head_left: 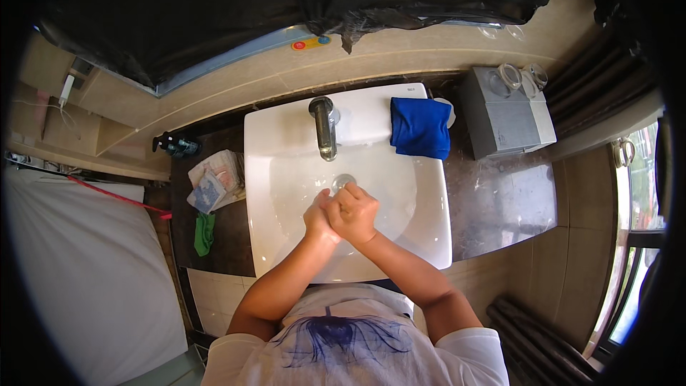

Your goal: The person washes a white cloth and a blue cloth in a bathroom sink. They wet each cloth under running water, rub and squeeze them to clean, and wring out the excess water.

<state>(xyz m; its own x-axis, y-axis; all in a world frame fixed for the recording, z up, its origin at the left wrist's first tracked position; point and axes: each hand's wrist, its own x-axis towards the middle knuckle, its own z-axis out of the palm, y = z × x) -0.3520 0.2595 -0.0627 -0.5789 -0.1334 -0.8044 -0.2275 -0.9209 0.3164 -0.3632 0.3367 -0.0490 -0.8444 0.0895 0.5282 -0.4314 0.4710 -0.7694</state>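
Over the white washbasin (261, 179), my two hands are pressed together, just in front of the metal tap (325, 129) and close to the round drain (344, 181). My right hand (353, 211) is closed, its fingers curled in against the left one; whatever lies inside them is hidden. Beside it, my left hand (318, 217) leans on the right, and most of its fingers are covered. The wrists look wet. A folded blue cloth (420, 127) hangs on the basin's back right corner.
Left of the basin, a dark counter (232, 243) bears folded cloths (218, 179), a green cloth (204, 234) and a dark pump bottle (179, 145). A grey box (504, 118) with glass cups (509, 78) on top stands at the right. Black plastic sheeting (214, 14) hangs behind.
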